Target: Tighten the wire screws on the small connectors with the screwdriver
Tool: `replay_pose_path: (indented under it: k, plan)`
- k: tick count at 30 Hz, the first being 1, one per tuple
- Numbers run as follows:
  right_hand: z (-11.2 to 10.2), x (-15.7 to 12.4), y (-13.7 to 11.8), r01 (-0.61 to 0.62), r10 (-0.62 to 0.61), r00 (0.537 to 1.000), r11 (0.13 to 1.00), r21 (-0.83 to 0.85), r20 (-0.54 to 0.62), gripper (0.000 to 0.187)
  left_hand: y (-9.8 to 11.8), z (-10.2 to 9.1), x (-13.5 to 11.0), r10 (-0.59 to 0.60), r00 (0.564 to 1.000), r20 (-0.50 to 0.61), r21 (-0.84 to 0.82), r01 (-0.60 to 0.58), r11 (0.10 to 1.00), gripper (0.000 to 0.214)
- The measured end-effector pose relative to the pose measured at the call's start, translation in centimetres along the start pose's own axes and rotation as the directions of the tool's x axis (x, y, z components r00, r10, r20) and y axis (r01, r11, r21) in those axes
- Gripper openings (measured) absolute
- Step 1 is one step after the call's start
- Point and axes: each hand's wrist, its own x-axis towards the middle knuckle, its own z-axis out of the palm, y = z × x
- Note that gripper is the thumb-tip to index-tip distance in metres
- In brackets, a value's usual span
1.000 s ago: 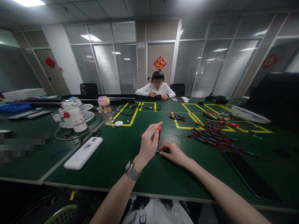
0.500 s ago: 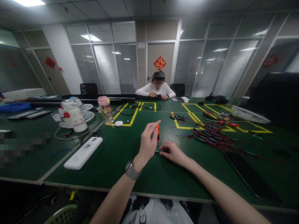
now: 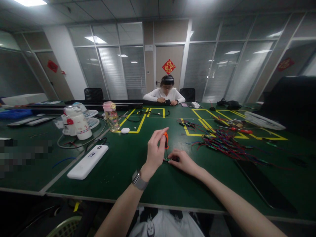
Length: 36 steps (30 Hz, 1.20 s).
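My left hand [image 3: 156, 146] grips the orange and black handle of a screwdriver [image 3: 166, 141], which stands upright with its thin shaft pointing down. The shaft's lower end meets a small green circuit board [image 3: 167, 159] lying on the green table [image 3: 138, 164]. My right hand [image 3: 182, 161] rests on the table with its fingertips pinched on the board's right end. Part of the board is covered by both hands, and the exact spot under the tip is too small to make out.
Right of my hands lies a tangle of red and blue wires [image 3: 224, 143], with a black flat slab [image 3: 265, 186] nearer me. Left are a white power bank [image 3: 88, 162], a pink-lidded bottle [image 3: 111, 117] and a white bottle [image 3: 80, 123]. Across the table sits a person [image 3: 164, 93].
The screwdriver handle has turned slightly within my left hand, which has shifted a touch to the left. My right hand stays at the board.
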Motion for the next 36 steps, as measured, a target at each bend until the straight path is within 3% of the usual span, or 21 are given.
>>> replay_pose_path:
  k: [4,8,16,24,30,36]
  plan:
    - [0.02,0.00,0.02,0.001,-0.001,1.000,1.000,0.001,-0.005,0.008,0.10,0.03,0.00,0.038,0.999,-0.007,0.047,-0.038,0.998,0.029]
    - [-0.02,0.05,-0.07,-0.006,0.006,1.000,1.000,-0.006,0.000,0.008,-0.14,0.05,-0.02,0.059,0.994,-0.091,0.137,-0.046,0.989,0.017]
    - [0.04,-0.04,0.10,0.001,-0.001,1.000,1.000,-0.010,0.003,0.008,-0.29,0.10,-0.06,0.024,0.998,-0.060,0.086,-0.019,0.996,0.033]
    - [0.08,-0.03,0.20,0.007,-0.007,1.000,1.000,-0.012,0.003,0.009,-0.19,0.05,0.01,0.012,0.990,-0.139,0.177,0.013,0.984,0.020]
    - [0.07,-0.05,0.22,0.014,-0.014,1.000,1.000,-0.001,0.001,0.008,-0.27,0.20,-0.13,0.014,0.998,-0.064,0.092,-0.008,0.996,0.034]
    - [0.02,-0.08,0.17,0.012,-0.012,1.000,1.000,-0.014,-0.002,0.009,-0.49,0.19,0.04,0.043,0.996,-0.079,0.122,-0.033,0.992,0.023]
